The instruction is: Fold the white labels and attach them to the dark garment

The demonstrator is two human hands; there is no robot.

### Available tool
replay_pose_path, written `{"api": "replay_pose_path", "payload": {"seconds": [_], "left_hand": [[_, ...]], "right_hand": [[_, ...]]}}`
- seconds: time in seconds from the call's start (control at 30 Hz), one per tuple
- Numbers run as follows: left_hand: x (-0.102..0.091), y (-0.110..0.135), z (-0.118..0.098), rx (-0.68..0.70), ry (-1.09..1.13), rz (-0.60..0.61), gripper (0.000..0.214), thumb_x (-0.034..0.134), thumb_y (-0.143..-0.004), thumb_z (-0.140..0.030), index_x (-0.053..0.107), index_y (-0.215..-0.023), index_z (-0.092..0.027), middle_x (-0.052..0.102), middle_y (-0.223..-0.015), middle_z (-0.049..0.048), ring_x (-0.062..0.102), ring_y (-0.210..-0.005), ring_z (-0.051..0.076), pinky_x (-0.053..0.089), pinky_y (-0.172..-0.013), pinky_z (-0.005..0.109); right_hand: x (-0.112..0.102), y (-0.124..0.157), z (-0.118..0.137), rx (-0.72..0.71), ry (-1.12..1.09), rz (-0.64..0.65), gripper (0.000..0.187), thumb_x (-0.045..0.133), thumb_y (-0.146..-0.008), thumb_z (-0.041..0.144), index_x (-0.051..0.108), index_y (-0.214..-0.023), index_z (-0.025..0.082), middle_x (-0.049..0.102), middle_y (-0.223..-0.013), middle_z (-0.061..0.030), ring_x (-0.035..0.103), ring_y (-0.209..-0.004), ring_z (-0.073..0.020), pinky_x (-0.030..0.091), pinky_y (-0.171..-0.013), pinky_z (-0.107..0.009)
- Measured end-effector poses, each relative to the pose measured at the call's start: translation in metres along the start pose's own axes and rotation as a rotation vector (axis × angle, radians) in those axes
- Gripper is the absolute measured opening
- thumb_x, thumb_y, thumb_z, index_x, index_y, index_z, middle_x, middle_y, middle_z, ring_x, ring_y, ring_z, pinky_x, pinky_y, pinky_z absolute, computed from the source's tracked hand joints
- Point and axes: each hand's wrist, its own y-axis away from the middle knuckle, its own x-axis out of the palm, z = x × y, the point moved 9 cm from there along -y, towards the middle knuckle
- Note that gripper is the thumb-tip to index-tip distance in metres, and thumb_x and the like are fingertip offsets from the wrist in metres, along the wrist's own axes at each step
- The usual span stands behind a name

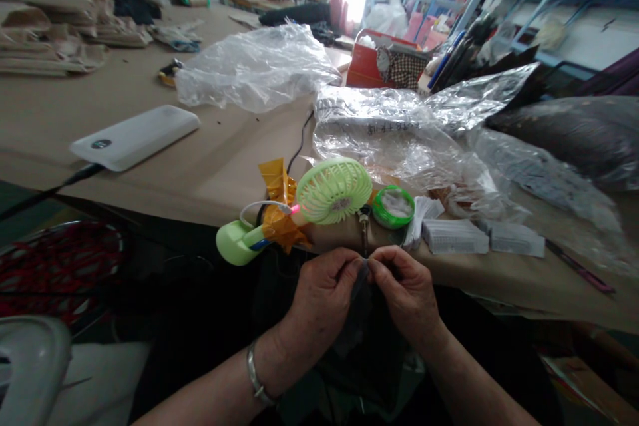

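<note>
Dark, thin cloth (357, 309) hangs from a pinch between both hands, just off the near edge of the brown-paper-covered desk (224, 180), low in the middle of the view. The left hand (322, 296) and right hand (407, 289) meet at it, their fingers (352, 267) drawn narrow in a tight hold on its top end. A silver bangle (256, 373) circles the left wrist. At 12 o'clock from the hands, a small dark metal fitting (364, 223) sits at the desk edge. At 11 o'clock, a lime-green handheld fan (333, 191) lies bound with amber tape (282, 226). At 1 o'clock sit a round green plastic ring (393, 207) and two stacks of white cards (454, 236). Crumpled clear plastic bags (399, 133) spread behind them. Farther out at 10 o'clock lies a white rectangular power bank (134, 138), and a red box (369, 60) stands at 12 o'clock.
</note>
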Motion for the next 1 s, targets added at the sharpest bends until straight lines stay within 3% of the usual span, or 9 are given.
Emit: {"api": "replay_pose_path", "payload": {"seconds": [0.4,0.53,0.63,0.7,0.8,0.9,1.0], "left_hand": [[0.0,-0.002,-0.002,0.012,0.018,-0.017,0.019,0.052,-0.083,-0.02,0.065,-0.069,-0.018,0.064,-0.063,-0.0023,0.058,-0.061,0.01,0.043,-0.06,0.018],[0.0,0.006,0.0,-0.022,0.048,0.011,0.019,0.052,-0.083,-0.022,0.065,-0.07,-0.019,0.065,-0.063,-0.0028,0.058,-0.058,0.01,0.043,-0.058,0.018],[0.001,0.013,0.015,-0.088,0.038,0.035,0.017,0.054,-0.081,-0.025,0.068,-0.072,-0.02,0.068,-0.066,-0.002,0.061,-0.061,0.013,0.045,-0.058,0.02],[0.004,0.016,0.031,-0.149,0.028,0.046,0.015,0.057,-0.078,-0.027,0.071,-0.083,-0.022,0.073,-0.08,-0.0001,0.066,-0.075,0.016,0.049,-0.069,0.023],[0.01,0.02,0.054,-0.219,0.008,0.045,0.022,0.06,-0.075,-0.027,0.071,-0.094,-0.023,0.073,-0.098,0.0023,0.066,-0.094,0.021,0.049,-0.085,0.03],[0.019,0.027,0.068,-0.263,-0.014,0.078,0.019,0.06,-0.075,-0.03,0.073,-0.087,-0.025,0.074,-0.094,0.0025,0.067,-0.092,0.023,0.049,-0.086,0.033],[0.026,0.033,0.073,-0.273,-0.015,0.108,0.016,0.06,-0.074,-0.03,0.074,-0.081,-0.026,0.075,-0.088,0.0025,0.067,-0.088,0.023,0.05,-0.084,0.033]], "right_hand": [[0.0,-0.002,0.001,-0.013,-0.03,-0.044,0.013,0.055,-0.085,0.026,0.058,-0.076,0.018,0.055,-0.064,0.0022,0.051,-0.06,-0.011,0.042,-0.059,-0.022],[-0.004,0.01,0.002,-0.017,0.019,-0.027,0.011,0.059,-0.084,0.027,0.061,-0.09,0.018,0.059,-0.067,0.0019,0.056,-0.059,-0.0117,0.045,-0.056,-0.021],[-0.021,0.02,0.016,-0.13,0.23,-0.027,0.006,0.058,-0.085,0.025,0.061,-0.087,0.02,0.06,-0.067,0.0012,0.056,-0.059,-0.012,0.045,-0.055,-0.022],[-0.039,0.023,0.032,-0.28,0.412,-0.083,0.008,0.056,-0.086,0.02,0.06,-0.08,0.02,0.06,-0.069,-0.0002,0.057,-0.062,-0.013,0.046,-0.059,-0.024],[-0.066,0.021,0.05,-0.482,0.716,-0.248,0.01,0.057,-0.085,0.021,0.063,-0.093,0.02,0.063,-0.087,-0.0055,0.059,-0.086,-0.02,0.048,-0.079,-0.034],[-0.073,0.012,0.044,-0.52,0.994,-0.307,0.034,0.058,-0.084,0.03,0.057,-0.116,0.019,0.057,-0.12,-0.0122,0.044,-0.119,-0.0322,0.034,-0.1,-0.052],[-0.067,0.008,0.03,-0.515,1.113,-0.302,0.038,0.057,-0.085,0.032,0.056,-0.12,0.017,0.051,-0.131,-0.0124,0.032,-0.129,-0.0362,0.024,-0.105,-0.058]]}}
